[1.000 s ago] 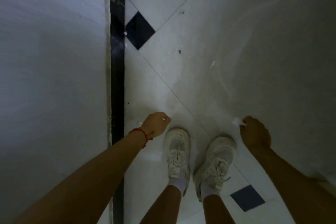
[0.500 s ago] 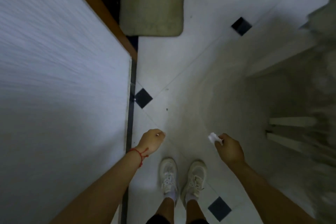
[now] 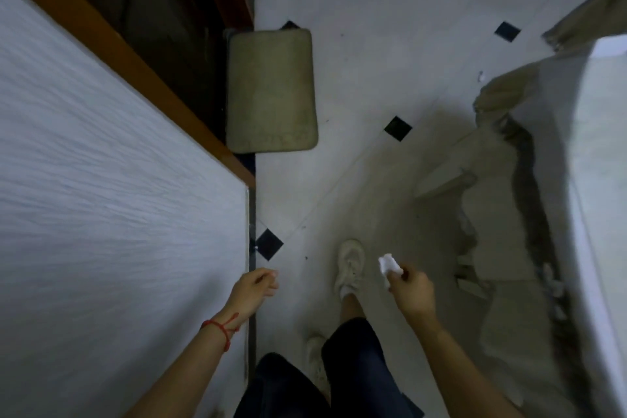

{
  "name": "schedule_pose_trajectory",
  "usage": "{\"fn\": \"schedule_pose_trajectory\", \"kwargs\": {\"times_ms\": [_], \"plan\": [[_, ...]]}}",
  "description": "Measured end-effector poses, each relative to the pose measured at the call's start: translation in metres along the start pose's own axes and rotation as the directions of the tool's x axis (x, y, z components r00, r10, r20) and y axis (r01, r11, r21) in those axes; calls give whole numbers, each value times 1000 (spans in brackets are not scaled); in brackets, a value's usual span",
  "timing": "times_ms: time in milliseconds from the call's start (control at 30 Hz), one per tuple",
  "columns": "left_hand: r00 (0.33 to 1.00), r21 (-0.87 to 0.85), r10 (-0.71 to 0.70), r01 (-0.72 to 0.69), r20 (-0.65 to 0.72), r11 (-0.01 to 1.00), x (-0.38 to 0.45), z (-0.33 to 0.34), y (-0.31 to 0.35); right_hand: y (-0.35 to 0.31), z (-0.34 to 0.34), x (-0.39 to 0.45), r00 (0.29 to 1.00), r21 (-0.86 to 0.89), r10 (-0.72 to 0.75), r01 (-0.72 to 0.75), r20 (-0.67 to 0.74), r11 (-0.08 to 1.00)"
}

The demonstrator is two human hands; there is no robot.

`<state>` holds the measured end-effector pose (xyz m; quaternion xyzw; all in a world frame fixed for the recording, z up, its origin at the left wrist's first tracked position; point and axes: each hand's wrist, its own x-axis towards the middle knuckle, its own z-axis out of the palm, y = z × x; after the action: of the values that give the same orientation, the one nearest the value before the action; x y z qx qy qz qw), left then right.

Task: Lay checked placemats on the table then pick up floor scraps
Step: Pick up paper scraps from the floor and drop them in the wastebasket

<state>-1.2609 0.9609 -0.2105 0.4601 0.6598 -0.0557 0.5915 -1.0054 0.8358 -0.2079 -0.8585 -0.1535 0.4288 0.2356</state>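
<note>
Fingers of your right hand (image 3: 412, 292) pinch a white paper scrap (image 3: 388, 265), now held higher off the tiled floor (image 3: 373, 44) than half a second ago. You have straightened up; more floor and the doormat (image 3: 271, 92) show. Your left hand (image 3: 252, 288) stays curled, whether around anything I cannot tell.

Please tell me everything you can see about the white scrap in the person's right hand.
The white scrap is a small crumpled piece that looks like paper or tissue. The right hand pinches it by its lower edge, so most of it sticks out above the fingers. It is held in the air above the pale tiled floor, beside the white shoe, and touches nothing else.
</note>
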Motion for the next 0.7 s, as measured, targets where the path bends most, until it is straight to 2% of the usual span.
{"fn": "schedule_pose_trajectory", "kwargs": {"times_ms": [233, 400, 567, 700], "plan": [[998, 14, 10, -9, -62, 1000, 17, -37, 110, -86, -51, 45, 999, 114, 43, -42, -6, 993], [993, 5, 71, -70, -93, 998, 44, -62, 201, -171, -84, 100, 1000, 95, 11, -10, -13, 995], [993, 1, 60, -60, -100, 998, 83, -80, 267, -245, -110, 160, 998, 84, -55, 59, -40, 995], [996, -47, 37, -41, -87, 998, 136, -104, 327, -299, -131, 229, 993, 80, -52, 61, -111, 995]]}}
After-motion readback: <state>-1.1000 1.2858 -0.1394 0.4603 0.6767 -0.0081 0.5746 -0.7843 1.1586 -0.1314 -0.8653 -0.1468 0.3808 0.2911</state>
